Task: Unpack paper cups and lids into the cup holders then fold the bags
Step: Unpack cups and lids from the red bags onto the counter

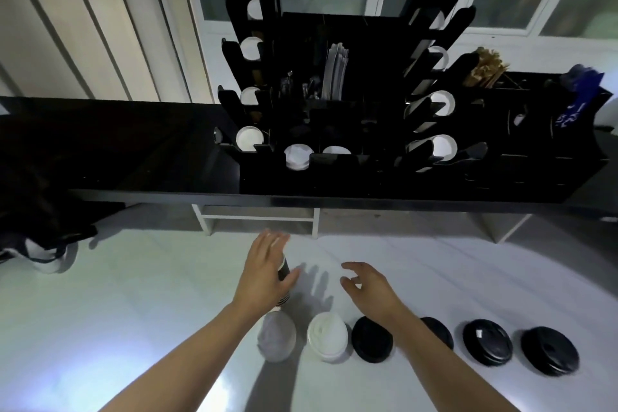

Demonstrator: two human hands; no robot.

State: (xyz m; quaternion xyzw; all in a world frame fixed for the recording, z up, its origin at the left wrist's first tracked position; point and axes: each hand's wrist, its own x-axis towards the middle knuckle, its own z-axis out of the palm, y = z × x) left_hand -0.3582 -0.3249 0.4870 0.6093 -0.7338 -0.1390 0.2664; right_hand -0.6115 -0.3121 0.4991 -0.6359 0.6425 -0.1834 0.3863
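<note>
Head view: cup stack [284, 281] under left fingers [272, 244].

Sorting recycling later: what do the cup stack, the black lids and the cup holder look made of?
Cup stack: likely paper, matte dark sleeve with pale rims showing. Black lids: seemingly thin moulded plastic, slight sheen, embossed ridges. Cup holder: rigid flat black panels, probably acrylic or painted board; too dark to tell which.

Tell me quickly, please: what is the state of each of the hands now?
Left hand: holding the stack of paper cups.
Right hand: open, fingers loosely curled, holding nothing.
</note>
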